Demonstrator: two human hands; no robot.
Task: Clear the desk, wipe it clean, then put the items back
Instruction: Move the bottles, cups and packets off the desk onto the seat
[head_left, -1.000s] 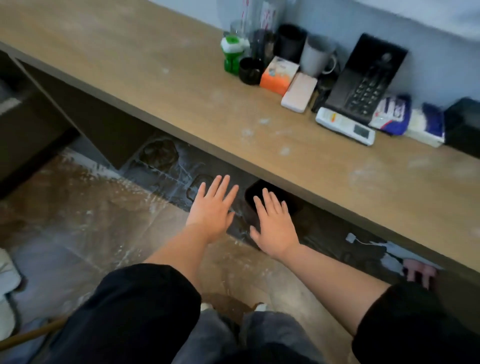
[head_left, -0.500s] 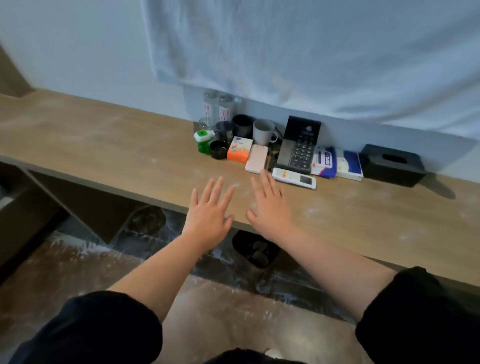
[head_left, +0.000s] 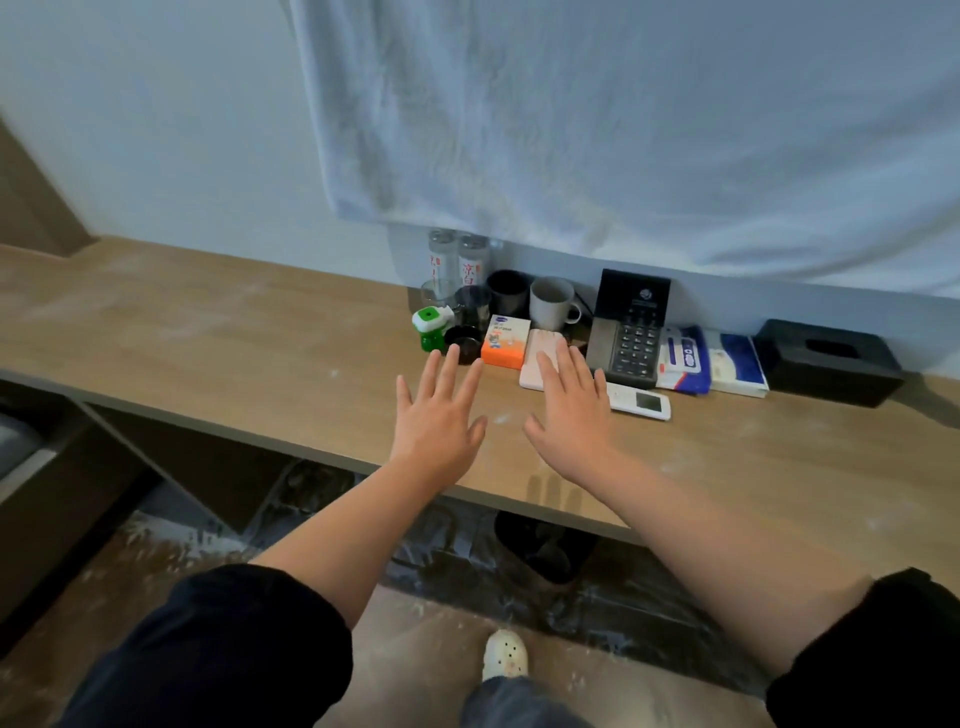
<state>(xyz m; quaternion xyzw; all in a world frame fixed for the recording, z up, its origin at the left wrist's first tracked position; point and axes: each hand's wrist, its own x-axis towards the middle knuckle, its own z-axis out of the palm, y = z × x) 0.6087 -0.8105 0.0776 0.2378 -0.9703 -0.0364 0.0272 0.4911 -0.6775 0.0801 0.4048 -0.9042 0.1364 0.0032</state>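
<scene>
Standing against the wall at the twelve o'clock edge of the tabletop (head_left: 208, 332), two clear bottles (head_left: 460, 260) carry red Chinese characters on white labels, too small to read surely. At their five o'clock an orange-and-white box (head_left: 505, 340) shows a blue oval logo and a small cartoon figure; its print is illegible. A black desk telephone (head_left: 631, 327) bears a round emblem above its keypad. At its three o'clock lie a blue-and-white wipes packet (head_left: 683, 358) and a second blue-and-white packet (head_left: 737, 364), lettering blurred. A white remote control (head_left: 641, 402) with a small screen lies at the telephone's six o'clock.

A dark mug (head_left: 508, 291) and a grey mug (head_left: 550, 304) stand side by side behind the box, their insides hidden. A small black dish (head_left: 462, 343) sits just beside a green plug-in device (head_left: 430, 327). A black tissue box (head_left: 831, 361) ends the row at three o'clock. A black waste bin (head_left: 545, 551) stands on the floor under the tabletop; its contents cannot be made out.

The left hand (head_left: 441, 415) is spread wide, fingers straight, holding nothing, over the dusty tabletop. The right hand (head_left: 571, 415) is likewise flat and empty, its fingertips overlapping a pink flat case (head_left: 537, 374); contact cannot be told.
</scene>
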